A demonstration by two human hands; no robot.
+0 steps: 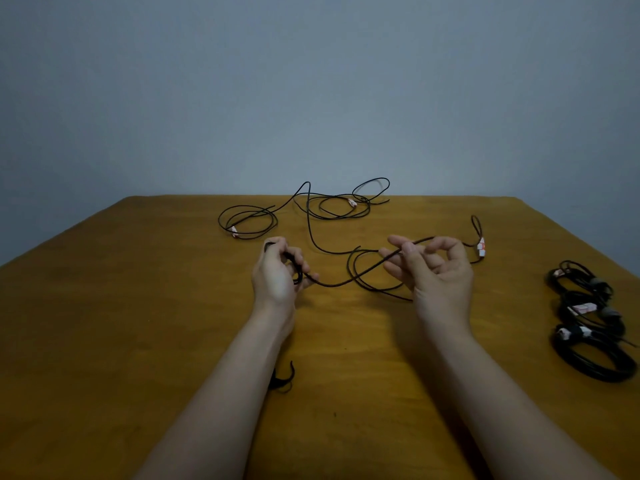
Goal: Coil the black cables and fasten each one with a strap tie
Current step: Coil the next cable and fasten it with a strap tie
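Both hands (277,271) (429,268) on black cable (346,280)

i see the left hand (277,271) closed around a few small loops of the black cable (349,279) above the desk (138,306). the right hand (431,268) pinches the same cable between thumb and fingers. two loose cables (308,209) lie far back; three tied coils (588,320) rest at right.

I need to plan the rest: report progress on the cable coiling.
Done: three tied coils lie along the table's right edge. In hand: the left hand grips a started coil while the right hand feeds the cable. Left: loose cables at the far edge.
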